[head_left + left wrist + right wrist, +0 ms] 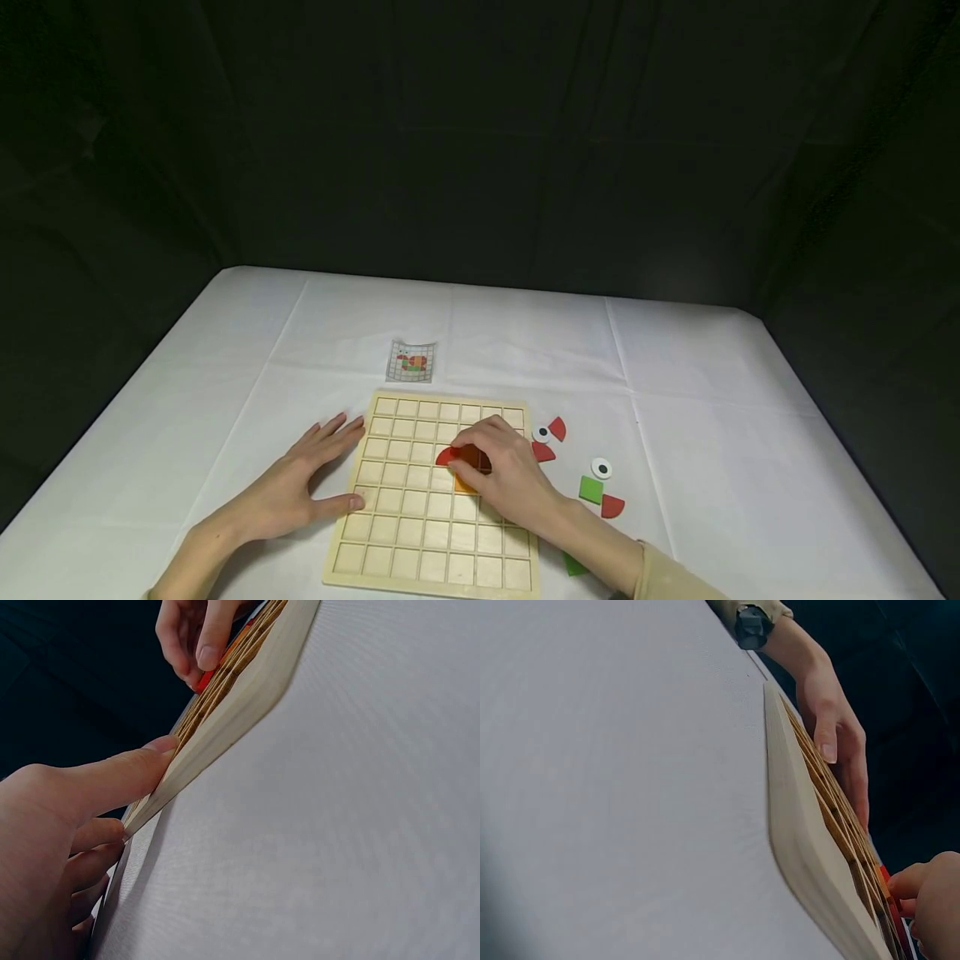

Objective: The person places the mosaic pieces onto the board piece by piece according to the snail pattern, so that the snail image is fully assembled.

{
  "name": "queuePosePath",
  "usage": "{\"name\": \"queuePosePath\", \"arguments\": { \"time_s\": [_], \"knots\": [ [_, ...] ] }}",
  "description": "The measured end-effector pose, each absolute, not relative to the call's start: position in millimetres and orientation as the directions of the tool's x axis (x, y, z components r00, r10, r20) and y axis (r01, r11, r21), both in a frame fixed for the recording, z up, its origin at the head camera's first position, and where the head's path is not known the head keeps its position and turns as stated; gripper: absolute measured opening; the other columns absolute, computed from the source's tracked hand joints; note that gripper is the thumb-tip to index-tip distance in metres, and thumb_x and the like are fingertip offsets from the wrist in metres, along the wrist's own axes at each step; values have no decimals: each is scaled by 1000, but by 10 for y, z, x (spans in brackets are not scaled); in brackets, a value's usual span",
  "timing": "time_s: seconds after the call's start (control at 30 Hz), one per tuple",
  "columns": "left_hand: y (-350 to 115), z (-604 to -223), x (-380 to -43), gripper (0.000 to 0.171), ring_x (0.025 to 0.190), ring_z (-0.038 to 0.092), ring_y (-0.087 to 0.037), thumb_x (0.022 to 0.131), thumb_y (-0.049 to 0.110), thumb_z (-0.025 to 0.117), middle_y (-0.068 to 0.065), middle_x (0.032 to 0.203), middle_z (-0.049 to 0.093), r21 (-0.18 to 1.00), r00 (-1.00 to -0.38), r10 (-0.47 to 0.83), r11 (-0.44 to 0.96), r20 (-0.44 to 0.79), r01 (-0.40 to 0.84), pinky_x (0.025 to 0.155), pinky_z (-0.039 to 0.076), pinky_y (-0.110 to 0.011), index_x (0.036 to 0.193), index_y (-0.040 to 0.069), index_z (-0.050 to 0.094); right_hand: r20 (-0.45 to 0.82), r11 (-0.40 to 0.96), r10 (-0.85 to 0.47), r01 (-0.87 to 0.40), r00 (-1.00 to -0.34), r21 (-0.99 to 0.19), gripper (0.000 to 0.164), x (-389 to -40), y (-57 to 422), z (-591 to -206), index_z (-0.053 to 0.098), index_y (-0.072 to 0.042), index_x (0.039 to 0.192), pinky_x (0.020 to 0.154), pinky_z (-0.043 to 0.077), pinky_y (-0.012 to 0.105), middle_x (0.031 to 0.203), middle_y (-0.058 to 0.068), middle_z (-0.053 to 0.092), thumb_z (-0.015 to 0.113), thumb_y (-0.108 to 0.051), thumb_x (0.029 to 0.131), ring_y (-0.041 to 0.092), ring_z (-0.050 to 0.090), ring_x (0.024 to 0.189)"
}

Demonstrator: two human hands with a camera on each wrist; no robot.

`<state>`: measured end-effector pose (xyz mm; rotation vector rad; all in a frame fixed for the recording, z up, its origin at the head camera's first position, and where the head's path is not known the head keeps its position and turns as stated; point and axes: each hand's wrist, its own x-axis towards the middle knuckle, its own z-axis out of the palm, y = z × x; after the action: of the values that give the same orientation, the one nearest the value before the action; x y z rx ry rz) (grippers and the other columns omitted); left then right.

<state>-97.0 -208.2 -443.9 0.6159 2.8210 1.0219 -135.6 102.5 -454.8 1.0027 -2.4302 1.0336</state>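
Observation:
A pale wooden board (390, 525) with a grid of square cells lies on the white table. Over its middle, my right hand (510, 475) pinches a red quarter-circle piece (446, 457) between thumb and fingers. Just under that hand sits an orange piece (463, 484) in the grid, partly covered, with another red patch in the hand's shadow. My left hand (296, 479) rests at the board's left edge with fingers spread; its thumb (127, 776) lies on the rim in the left wrist view, and it holds no piece.
Right of the board lie red quarter-circles (612, 506), white discs with black centres (602, 468), a green square (591, 489) and another green piece (575, 565) near the right forearm. A small printed card (411, 362) with a gridded picture lies beyond the board.

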Motion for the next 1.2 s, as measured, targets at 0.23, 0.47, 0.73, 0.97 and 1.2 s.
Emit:
{"name": "queuePosePath", "arguments": {
  "time_s": [0.23,0.47,0.73,0.97,1.2],
  "knots": [
    [-2079,-4431,-971,89,154,18,-28,81,57,75,3,162,33,625,-913,403,697,64,351,126,0,-23,152,14,43,541,508,-457,-706,-706,-492,14,-1354,975,-4545,73,-15,95,78,57,24,95,-6,72,81,-15,84,10,61,96],
    [-2082,-4432,-970,88,153,20,-29,81,56,76,2,161,35,625,-909,408,688,89,370,122,-4,-12,151,13,44,549,503,-453,-710,-703,-494,13,-1351,980,-4549,74,-17,94,76,56,22,94,-8,72,80,-12,83,9,60,95],
    [-2076,-4444,-962,89,154,19,-26,81,55,76,3,162,34,624,-915,397,699,65,348,120,-4,-9,151,12,44,539,483,-469,-715,-699,-506,13,-1322,1002,-4564,75,-15,95,81,59,30,95,-6,74,80,-13,84,13,64,98],
    [-2073,-4450,-953,90,154,18,-24,80,55,77,5,162,34,628,-917,395,701,53,338,118,-6,-6,152,13,44,549,464,-478,-728,-686,-505,15,-1281,1091,-4566,74,-15,98,82,58,30,101,-6,74,80,-12,84,13,62,100],
    [-2048,-4436,-941,87,154,19,-27,82,56,75,3,161,35,631,-916,394,694,71,348,125,1,-19,151,14,44,591,492,-441,-733,-675,-470,20,-1281,1315,-4573,74,-12,100,80,59,26,99,-6,75,83,-13,82,12,63,98]
  ]
}}
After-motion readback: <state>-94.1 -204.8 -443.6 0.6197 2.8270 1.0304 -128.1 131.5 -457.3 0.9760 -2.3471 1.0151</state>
